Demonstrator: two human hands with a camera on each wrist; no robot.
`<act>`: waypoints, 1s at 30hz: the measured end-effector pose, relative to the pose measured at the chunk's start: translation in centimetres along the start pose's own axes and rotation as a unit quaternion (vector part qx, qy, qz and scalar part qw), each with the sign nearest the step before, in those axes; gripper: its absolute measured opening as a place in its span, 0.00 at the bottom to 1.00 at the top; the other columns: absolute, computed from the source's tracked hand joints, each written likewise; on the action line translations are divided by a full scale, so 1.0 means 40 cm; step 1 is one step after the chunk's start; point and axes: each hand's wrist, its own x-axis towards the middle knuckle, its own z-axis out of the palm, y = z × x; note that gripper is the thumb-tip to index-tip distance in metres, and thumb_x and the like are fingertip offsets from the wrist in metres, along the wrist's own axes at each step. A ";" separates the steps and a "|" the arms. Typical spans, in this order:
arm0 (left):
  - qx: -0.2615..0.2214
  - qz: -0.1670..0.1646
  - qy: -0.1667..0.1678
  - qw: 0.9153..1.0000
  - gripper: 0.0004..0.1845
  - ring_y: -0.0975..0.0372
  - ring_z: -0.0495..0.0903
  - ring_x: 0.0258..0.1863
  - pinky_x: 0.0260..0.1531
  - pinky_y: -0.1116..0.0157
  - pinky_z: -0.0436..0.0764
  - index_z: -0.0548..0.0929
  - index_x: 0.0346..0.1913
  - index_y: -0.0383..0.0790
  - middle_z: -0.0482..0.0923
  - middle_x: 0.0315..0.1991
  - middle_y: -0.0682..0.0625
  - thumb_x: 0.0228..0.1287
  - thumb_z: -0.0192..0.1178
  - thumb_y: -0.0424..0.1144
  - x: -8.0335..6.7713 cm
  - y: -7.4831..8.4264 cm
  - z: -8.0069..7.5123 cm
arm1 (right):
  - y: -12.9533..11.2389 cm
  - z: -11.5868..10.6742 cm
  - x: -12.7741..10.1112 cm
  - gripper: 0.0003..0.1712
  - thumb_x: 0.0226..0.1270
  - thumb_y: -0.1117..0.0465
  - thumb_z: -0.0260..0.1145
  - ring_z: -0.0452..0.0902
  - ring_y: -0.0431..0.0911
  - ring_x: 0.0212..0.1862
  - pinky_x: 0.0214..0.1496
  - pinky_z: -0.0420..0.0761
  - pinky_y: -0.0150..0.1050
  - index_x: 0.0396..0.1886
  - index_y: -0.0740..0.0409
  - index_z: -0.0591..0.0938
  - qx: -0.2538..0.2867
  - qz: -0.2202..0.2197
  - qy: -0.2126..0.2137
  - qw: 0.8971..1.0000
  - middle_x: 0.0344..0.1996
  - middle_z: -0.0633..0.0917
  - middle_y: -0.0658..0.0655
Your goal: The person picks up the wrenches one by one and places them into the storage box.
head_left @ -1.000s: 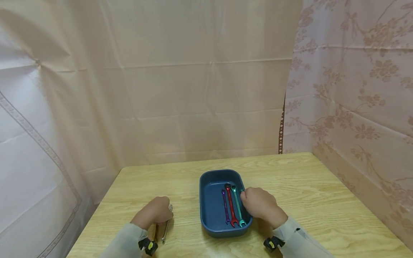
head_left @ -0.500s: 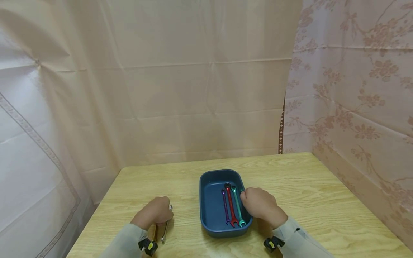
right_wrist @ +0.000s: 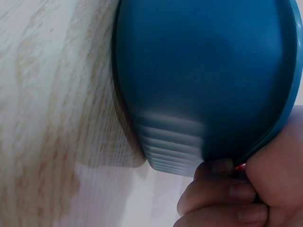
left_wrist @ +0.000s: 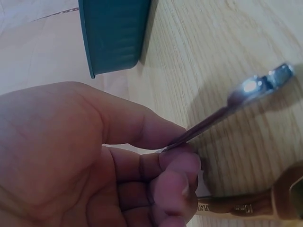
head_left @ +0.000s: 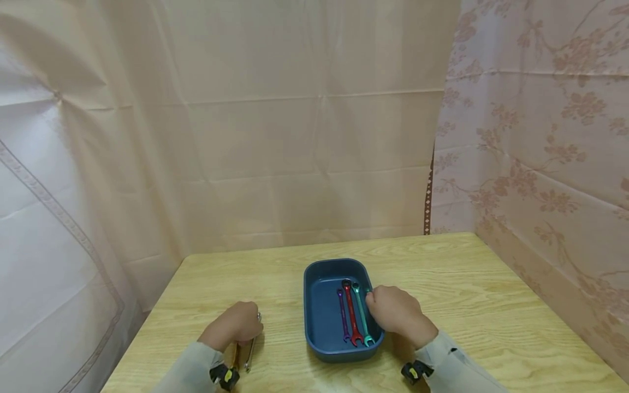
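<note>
My left hand (head_left: 233,327) pinches a silver wrench (left_wrist: 208,120) between thumb and fingertips, one end tilted up off the table in the left wrist view. Close beside it a gold-orange wrench (left_wrist: 236,203) lies on the table, partly hidden by the fingers. At the middle stands a dark blue box (head_left: 344,356). Inside, side by side, lie a purple wrench (head_left: 343,316), a red wrench (head_left: 350,311) and a green wrench (head_left: 362,316). My right hand (head_left: 398,311) grips the box's right rim, with the thumb on one side and curled fingers on the other.
The light wood table (head_left: 442,273) extends around the box on all sides. Behind it hangs a beige curtain (head_left: 314,136). A flowered cloth (head_left: 555,136) borders the right side, and white cloth (head_left: 44,262) hangs at the left.
My left hand and the silver wrench have shifted very slightly left and toward me. The right hand and the box stay where they were.
</note>
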 end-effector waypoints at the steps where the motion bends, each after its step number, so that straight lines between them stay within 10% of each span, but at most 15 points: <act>1: -0.001 0.001 -0.002 1.000 0.17 0.66 0.61 0.08 0.11 0.71 0.61 0.79 0.16 0.40 0.66 0.07 0.57 0.64 0.56 0.31 0.000 0.000 -0.001 | 0.000 0.000 0.000 0.27 0.82 0.49 0.46 0.70 0.45 0.19 0.20 0.65 0.39 0.19 0.51 0.74 0.000 -0.001 0.000 1.000 0.17 0.75 0.52; 30: -0.010 -0.002 -0.013 1.000 0.08 0.65 0.63 0.14 0.14 0.70 0.63 0.83 0.40 0.33 0.72 0.21 0.49 0.72 0.54 0.33 -0.014 0.041 -0.041 | 0.002 0.001 0.005 0.28 0.81 0.49 0.46 0.70 0.46 0.20 0.20 0.64 0.40 0.17 0.50 0.74 0.001 0.002 0.005 1.000 0.17 0.74 0.52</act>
